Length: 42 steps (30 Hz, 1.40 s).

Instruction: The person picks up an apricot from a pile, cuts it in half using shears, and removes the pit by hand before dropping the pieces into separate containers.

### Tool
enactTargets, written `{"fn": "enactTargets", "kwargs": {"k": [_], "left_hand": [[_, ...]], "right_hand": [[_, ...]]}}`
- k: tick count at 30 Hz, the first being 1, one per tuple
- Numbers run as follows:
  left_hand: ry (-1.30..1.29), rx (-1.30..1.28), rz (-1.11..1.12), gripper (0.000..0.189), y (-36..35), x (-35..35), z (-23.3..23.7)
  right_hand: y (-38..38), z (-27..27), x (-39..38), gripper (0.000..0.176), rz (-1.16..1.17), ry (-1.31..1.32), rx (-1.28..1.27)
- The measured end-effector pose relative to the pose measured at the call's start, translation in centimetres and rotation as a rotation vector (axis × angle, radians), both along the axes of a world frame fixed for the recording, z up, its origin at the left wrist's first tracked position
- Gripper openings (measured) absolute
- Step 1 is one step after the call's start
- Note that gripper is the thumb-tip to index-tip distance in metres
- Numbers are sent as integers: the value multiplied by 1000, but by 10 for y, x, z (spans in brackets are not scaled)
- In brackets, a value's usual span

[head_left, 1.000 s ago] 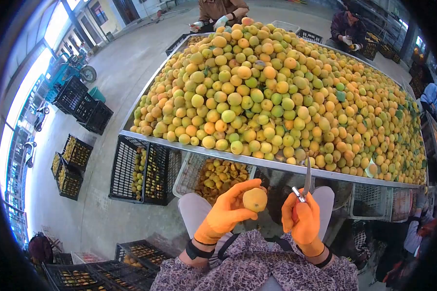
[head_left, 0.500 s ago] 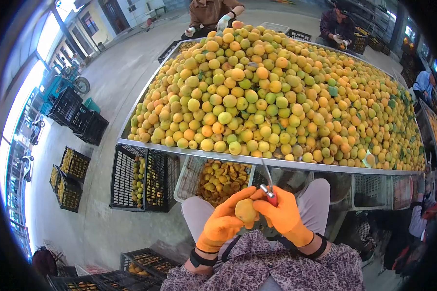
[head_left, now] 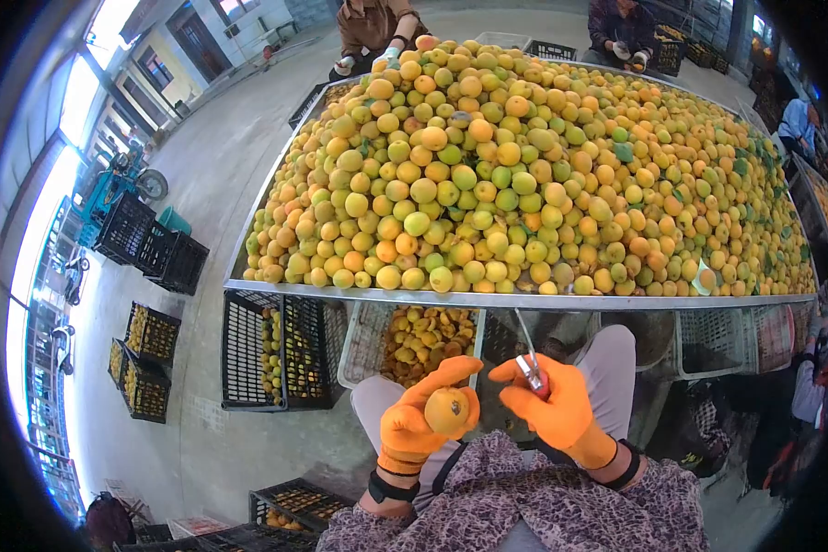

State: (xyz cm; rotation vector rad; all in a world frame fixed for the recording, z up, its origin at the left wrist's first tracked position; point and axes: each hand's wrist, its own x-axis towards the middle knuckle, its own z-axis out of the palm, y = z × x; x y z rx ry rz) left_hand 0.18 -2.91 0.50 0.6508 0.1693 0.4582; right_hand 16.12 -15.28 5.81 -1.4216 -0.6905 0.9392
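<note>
Right hand (head_left: pixel 552 409) now apart from apricot (head_left: pixel 447 410), touching it half-second back. Fingers closed round knife (head_left: pixel 527 354), blade up, likely for safety. Left hand (head_left: pixel 414 423) fingers grip apricot over lap, below table (head_left: pixel 524 301) rim.

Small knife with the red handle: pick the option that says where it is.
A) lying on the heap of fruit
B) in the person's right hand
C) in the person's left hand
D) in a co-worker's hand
B: the orange-gloved right hand is closed around the small knife with the red handle, its thin blade pointing up, while the orange-gloved left hand holds a round yellow-orange fruit.
</note>
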Motion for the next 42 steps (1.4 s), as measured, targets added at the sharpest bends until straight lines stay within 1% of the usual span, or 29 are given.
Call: {"fn": "enactTargets", "kwargs": {"k": [1, 3, 4, 5, 6, 7, 9, 10, 12, 16, 18, 19, 21, 22, 24, 25, 27, 28, 29, 31, 32, 33, 34, 35, 37, 38, 39, 41, 42], "left_hand": [[1, 0, 0, 87, -1, 1, -1], [-36, 54, -31, 81, -2, 0, -4], [-33, 55, -28, 81, -2, 0, -2], [-12, 114, -42, 79, -1, 1, 1], [8, 172, -57, 76, -1, 1, 3], [9, 173, -57, 76, 0, 2, 5], [33, 285, -91, 71, 1, 2, 6], [34, 285, -90, 71, 1, 3, 7], [4, 317, -109, 71, 1, 6, 9], [-2, 397, -130, 71, 2, 3, 6], [45, 548, -147, 71, 4, 4, 9], [45, 548, -147, 71, 3, 3, 10], [115, 438, -132, 71, -1, 3, 15], [115, 439, -137, 71, -2, 3, 14], [167, 304, -114, 78, -3, 2, 12], [167, 310, -118, 78, -4, 1, 10], [-96, -9, -143, 87, -7, 1, 6], [-119, 33, -68, 78, -10, 7, 12], [-113, 39, -62, 78, -11, 9, 12], [-238, -54, -82, 55, -10, 8, 12], [-153, 39, -125, 50, -5, 6, 15], [-147, 43, -123, 50, -3, 4, 13], [-208, 8, -145, 51, -1, 4, 8], [-271, -29, -167, 53, -1, 4, 4], [-297, -42, -170, 52, 0, 5, 3], [-323, -57, -172, 51, 0, 5, 3], [-326, -59, -168, 51, -1, 5, 5], [-20, 114, -57, 55, -2, 3, 15], [-30, 105, -47, 55, -2, 4, 20]], "right_hand": [[-1, 1, -1, 18, 78, 0, -14], [1, 0, -4, 20, 120, -8, 38], [1, -3, -6, 23, 146, -141, 30], [2, -4, -8, 27, 170, -276, 22], [3, 0, -10, 33, 149, -348, 32], [3, 0, -10, 33, 149, -347, 32], [4, -1, -11, 31, 139, -405, -4], [4, -2, -11, 31, 139, -404, -4], [4, -7, -9, 22, 139, -382, 64], [3, -10, -1, 22, 207, -293, 44], [3, -9, 0, 20, 222, -339, 3], [4, -9, 0, 20, 222, -339, 3], [7, -9, -2, 17, 191, -421, 35], [9, -9, -3, 17, 186, -421, 35], [13, -8, -6, 13, 107, -498, 77], [12, -7, -6, 13, 102, -498, 82], [11, -3, -8, 18, -40, -331, -19], [11, -3, -7, 17, -92, -171, 83], [6, 2, -2, 16, -36, -5, 17], [-5, 16, 0, 14, 64, 445, 33], [-8, 17, 0, 14, 69, 451, 38], [-12, 17, -1, 15, 139, 390, 50], [-15, 15, -2, 17, 206, 327, 61], [-20, 12, -4, 17, 207, 329, 62], [-26, 8, -6, 20, 256, 458, -9], [-26, 8, -6, 31, 264, 446, -18], [-26, 4, -6, 31, 266, 444, -21], [-25, -9, -3, 43, 278, 683, 206], [-24, -7, -3, 50, 214, 677, 289]]}}
